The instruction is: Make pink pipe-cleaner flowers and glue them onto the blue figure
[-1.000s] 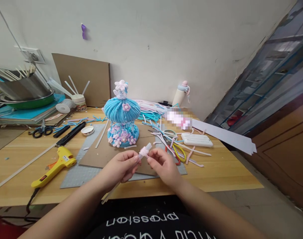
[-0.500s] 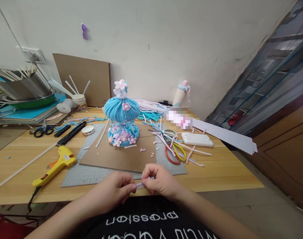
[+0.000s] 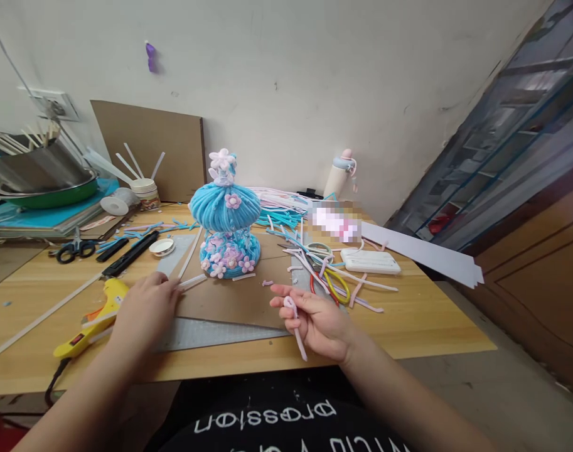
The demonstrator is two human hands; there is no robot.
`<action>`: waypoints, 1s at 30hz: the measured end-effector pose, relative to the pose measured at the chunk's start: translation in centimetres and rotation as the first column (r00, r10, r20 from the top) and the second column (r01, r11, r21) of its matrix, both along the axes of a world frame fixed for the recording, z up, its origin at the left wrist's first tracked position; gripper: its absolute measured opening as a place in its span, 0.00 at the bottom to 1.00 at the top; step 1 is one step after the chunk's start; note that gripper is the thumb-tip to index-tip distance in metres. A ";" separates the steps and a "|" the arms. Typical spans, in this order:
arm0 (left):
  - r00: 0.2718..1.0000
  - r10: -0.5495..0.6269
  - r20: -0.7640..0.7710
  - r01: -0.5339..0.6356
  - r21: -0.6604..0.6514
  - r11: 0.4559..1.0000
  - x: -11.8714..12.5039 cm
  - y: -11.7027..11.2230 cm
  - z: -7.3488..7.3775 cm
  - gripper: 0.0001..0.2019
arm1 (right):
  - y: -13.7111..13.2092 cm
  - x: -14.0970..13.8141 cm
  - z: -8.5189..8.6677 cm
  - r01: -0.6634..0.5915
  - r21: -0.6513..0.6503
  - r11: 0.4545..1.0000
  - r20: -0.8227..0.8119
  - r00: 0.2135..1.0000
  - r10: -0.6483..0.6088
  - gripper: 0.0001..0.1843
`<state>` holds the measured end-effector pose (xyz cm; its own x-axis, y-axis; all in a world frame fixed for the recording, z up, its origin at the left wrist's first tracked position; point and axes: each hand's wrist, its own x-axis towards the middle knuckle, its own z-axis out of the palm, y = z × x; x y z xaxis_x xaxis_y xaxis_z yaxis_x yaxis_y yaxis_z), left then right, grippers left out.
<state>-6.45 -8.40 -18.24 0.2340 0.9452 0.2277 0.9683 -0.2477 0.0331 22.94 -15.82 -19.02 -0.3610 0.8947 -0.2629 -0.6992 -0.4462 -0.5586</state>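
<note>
My right hand (image 3: 317, 320) is turned palm up over the table's front edge. A pale pink pipe cleaner (image 3: 299, 336), bent into a small loop at its top, is held between its fingers, the tail hanging down. My left hand (image 3: 147, 314) is closed palm down beside the yellow glue gun (image 3: 79, 339) and covers its front. A whitish strip (image 3: 192, 282) juts from the left fingertips, and pale strip ends (image 3: 98, 320) show behind that hand. Beyond both hands, a blue fuzzy pipe-cleaner model (image 3: 226, 210) with pink flowers stands on brown cardboard (image 3: 230, 304).
Scissors (image 3: 340, 285) with red and yellow handles lie among loose pipe cleaners at the right, near a white power strip-like box (image 3: 371, 261). Dark scissors (image 3: 76, 248), a black cutter (image 3: 130, 254) and a round lid (image 3: 161, 247) are on the left. A bottle (image 3: 339, 176) stands behind.
My hands have parted. The left went left to the glue gun; the right turned palm up with the looped pink pipe cleaner. Pale strips now show around the left hand.
</note>
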 end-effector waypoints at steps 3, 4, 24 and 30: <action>0.966 -0.103 0.237 0.048 0.229 0.972 3.2 -1.6 0.1 0.17 | 0.2 -0.6 0.4 -0.078 -0.003 0.997 -0.025 0.997 0.078 0.13; 0.894 -0.261 0.365 0.199 0.200 0.959 4.7 -2.3 0.5 0.14 | 0.3 -0.9 0.5 -0.094 0.012 0.995 -0.019 0.995 0.094 0.12; 0.460 -0.247 0.853 0.702 -0.180 0.689 12.7 -0.1 1.8 0.05 | 2.6 -1.5 -0.1 0.032 0.048 0.998 0.032 0.999 -0.034 0.09; 0.241 0.228 0.943 0.668 -0.332 0.667 11.8 0.6 0.2 0.10 | 2.2 -1.7 -1.2 0.130 0.345 0.930 0.402 0.875 -0.271 0.11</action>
<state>5.31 -7.84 -18.03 0.5271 0.8450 -0.0907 0.0448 0.0789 0.9959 21.26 -13.58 -20.25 -0.0763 0.9953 -0.0598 -0.4089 -0.0860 -0.9085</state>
